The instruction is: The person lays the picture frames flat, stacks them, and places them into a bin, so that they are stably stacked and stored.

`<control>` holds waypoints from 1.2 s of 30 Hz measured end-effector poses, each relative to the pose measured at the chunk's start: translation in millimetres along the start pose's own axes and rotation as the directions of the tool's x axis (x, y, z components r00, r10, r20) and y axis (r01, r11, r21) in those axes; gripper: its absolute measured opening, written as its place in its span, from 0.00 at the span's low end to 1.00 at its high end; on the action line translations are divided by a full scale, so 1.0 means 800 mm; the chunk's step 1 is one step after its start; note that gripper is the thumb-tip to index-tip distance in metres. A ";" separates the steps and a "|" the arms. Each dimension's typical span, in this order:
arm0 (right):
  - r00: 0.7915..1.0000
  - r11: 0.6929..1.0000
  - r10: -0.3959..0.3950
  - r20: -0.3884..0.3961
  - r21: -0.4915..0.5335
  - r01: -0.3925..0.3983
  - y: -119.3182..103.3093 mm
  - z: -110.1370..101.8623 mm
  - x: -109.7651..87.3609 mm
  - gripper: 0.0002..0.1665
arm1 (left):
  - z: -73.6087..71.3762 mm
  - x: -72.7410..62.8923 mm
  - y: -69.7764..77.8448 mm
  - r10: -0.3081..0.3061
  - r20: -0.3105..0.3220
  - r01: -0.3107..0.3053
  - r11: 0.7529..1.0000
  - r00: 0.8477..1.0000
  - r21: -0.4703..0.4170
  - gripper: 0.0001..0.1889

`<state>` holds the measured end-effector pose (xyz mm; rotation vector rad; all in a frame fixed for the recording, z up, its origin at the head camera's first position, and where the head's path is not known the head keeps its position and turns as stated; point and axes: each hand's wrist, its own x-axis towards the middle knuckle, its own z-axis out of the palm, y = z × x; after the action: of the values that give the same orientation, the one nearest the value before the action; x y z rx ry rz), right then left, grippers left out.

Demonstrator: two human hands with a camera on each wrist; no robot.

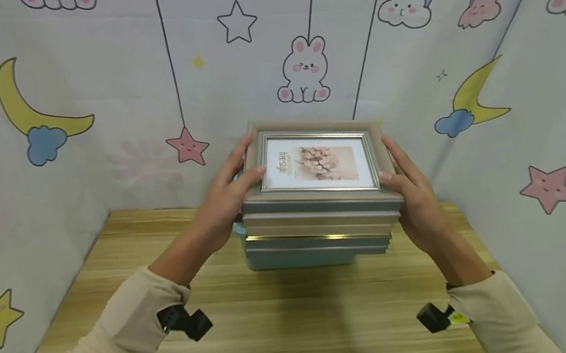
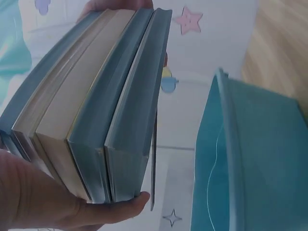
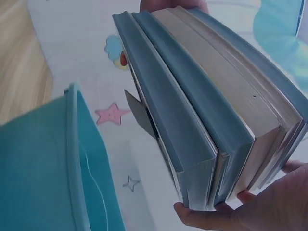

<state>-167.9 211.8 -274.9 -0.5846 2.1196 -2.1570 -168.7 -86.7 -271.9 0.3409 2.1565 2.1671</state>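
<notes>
A stack of picture frames (image 1: 319, 220), several in grey-blue and beige, is held off the table between both hands. The uppermost frame (image 1: 377, 150) faces up, with a flower print inside a silver inner border. My left hand (image 1: 222, 203) grips the stack's left side, thumb on the top frame. On the opposite side my right hand (image 1: 419, 200) grips it likewise, thumb over the near right corner. A teal bin (image 2: 264, 144) stands below the stack, its rim apart from the lowest frame (image 3: 168, 106). Under that frame a thin stand flap (image 3: 139, 113) hangs out.
The bin rests on a wood-grain table (image 1: 223, 351). White cloth walls (image 1: 128, 71) printed with stars, moons and rabbits enclose the table at the back and both sides. A small black camera (image 1: 186, 323) sits on the left wrist, another camera (image 1: 434, 317) on the right.
</notes>
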 end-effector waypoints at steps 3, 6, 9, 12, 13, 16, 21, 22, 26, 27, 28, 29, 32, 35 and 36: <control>1.000 1.000 0.016 -0.011 0.017 -0.016 0.007 -0.010 0.031 0.40 | -0.005 0.031 0.002 -0.025 0.005 0.025 1.000 1.000 -0.017 0.34; 0.999 0.999 0.028 -0.016 0.038 -0.027 0.019 -0.019 0.059 0.41 | -0.010 0.060 -0.003 -0.051 0.002 0.051 0.998 0.999 -0.023 0.34; 0.999 0.998 0.037 -0.017 0.049 -0.036 0.036 -0.029 0.086 0.41 | -0.014 0.089 -0.016 -0.073 -0.002 0.073 0.997 0.997 -0.023 0.34; 0.998 0.996 0.067 -0.015 0.055 -0.066 0.058 -0.039 0.109 0.40 | -0.019 0.117 -0.038 -0.101 -0.001 0.101 0.995 0.995 -0.024 0.34; 0.996 0.995 0.086 -0.013 0.053 -0.085 0.066 -0.042 0.115 0.40 | -0.020 0.125 -0.046 -0.115 -0.003 0.114 0.993 0.993 -0.025 0.34; 0.988 0.987 0.155 -0.019 0.046 -0.154 0.092 -0.046 0.129 0.40 | -0.025 0.143 -0.074 -0.157 -0.014 0.157 0.987 0.988 -0.024 0.35; 0.966 0.966 0.258 -0.028 0.034 -0.257 0.129 -0.045 0.139 0.43 | -0.027 0.151 -0.110 -0.250 -0.024 0.249 0.968 0.968 -0.033 0.35; 0.962 0.962 0.272 -0.027 0.035 -0.271 0.134 -0.045 0.140 0.43 | -0.027 0.151 -0.114 -0.271 -0.025 0.270 0.962 0.962 -0.033 0.35; 0.947 0.947 0.321 -0.030 0.029 -0.320 0.152 -0.045 0.143 0.44 | -0.028 0.151 -0.129 -0.337 -0.028 0.335 0.941 0.941 -0.055 0.36; 0.943 0.943 0.332 -0.030 0.031 -0.331 0.155 -0.045 0.144 0.44 | -0.028 0.151 -0.132 -0.348 -0.030 0.346 0.937 0.937 -0.057 0.36; 0.939 0.939 0.343 -0.028 0.032 -0.342 0.157 -0.045 0.144 0.44 | -0.028 0.152 -0.134 -0.355 -0.032 0.353 0.934 0.934 -0.061 0.36; 0.936 0.936 0.352 -0.028 0.033 -0.351 0.160 -0.044 0.145 0.44 | -0.028 0.152 -0.137 -0.357 -0.030 0.355 0.933 0.934 -0.062 0.37; 0.928 0.928 0.372 -0.036 0.051 -0.370 0.164 -0.044 0.146 0.44 | -0.028 0.153 -0.141 -0.365 -0.033 0.362 0.930 0.931 -0.067 0.37; 0.923 0.924 0.381 -0.044 0.063 -0.378 0.165 -0.044 0.147 0.44 | -0.029 0.156 -0.143 -0.362 -0.040 0.359 0.931 0.931 -0.067 0.37; 0.922 0.922 0.384 -0.046 0.070 -0.380 0.166 -0.044 0.148 0.44 | -0.029 0.157 -0.143 -0.363 -0.043 0.359 0.930 0.931 -0.072 0.37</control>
<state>-317.1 202.3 -377.0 -0.0874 1.9834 -2.0258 -307.8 -82.6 -371.4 -0.1169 1.9787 2.0466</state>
